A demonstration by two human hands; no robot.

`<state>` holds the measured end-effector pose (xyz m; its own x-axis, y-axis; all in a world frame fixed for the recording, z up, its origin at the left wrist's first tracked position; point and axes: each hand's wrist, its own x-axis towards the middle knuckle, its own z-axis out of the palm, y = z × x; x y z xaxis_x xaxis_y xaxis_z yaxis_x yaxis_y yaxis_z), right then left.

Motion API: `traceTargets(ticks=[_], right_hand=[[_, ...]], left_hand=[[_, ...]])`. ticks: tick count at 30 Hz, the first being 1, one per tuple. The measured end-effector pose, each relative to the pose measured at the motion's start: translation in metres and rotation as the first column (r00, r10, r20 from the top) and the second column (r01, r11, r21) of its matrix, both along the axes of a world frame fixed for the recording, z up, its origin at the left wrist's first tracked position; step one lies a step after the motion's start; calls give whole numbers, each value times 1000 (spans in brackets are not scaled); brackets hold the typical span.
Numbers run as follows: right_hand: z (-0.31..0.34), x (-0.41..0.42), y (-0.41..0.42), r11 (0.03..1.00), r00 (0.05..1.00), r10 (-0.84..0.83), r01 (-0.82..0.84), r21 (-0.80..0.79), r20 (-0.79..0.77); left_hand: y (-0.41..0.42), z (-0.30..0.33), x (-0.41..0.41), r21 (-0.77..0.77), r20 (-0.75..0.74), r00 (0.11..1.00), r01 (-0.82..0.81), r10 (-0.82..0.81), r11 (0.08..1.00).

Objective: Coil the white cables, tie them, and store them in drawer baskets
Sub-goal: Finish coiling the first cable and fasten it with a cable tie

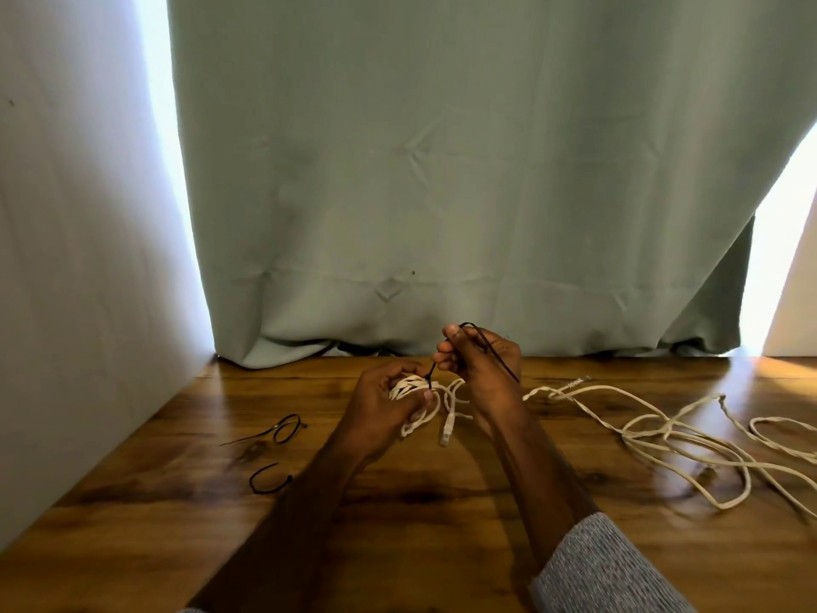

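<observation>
White coiled cable (413,388) sits in left hand (383,402); right hand (479,362) pinches black tie (488,347).

Wooden table (398,546), dark-grained, glossy, butted against a wall on the left and a hanging curtain at the rear. On its left portion: two black ties, one looped with a long tail (283,429), one curled open (267,480). On its right portion: loose white cable (689,440) sprawled in overlapping loops.
</observation>
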<state>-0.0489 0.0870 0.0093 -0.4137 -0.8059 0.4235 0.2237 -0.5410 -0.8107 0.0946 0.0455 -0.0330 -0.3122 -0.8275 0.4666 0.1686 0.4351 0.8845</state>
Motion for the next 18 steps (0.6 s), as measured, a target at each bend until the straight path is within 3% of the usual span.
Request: traceTargets(ticks=[3,6,8,13,18], right_hand=[[3,0,5,973,973,228,-226,47,-38],[4,1,8,889,883,458,-450,84,-108],[5,4,10,830,835,549,-537,152,-45],[7,6,12,880,878,462,-435,193,-128],[11,6,10,899,908,418,-409,158,-31]], left_hand=[[-5,-2,4,113,-102,993,-50,62,992],[-14,-2,9,191,-197,976,-58,96,980],[-15,0,12,200,-211,971,-69,112,977],[-13,-2,14,134,-121,984,-111,127,985],[-12,-2,14,65,-47,991,-120,123,991]])
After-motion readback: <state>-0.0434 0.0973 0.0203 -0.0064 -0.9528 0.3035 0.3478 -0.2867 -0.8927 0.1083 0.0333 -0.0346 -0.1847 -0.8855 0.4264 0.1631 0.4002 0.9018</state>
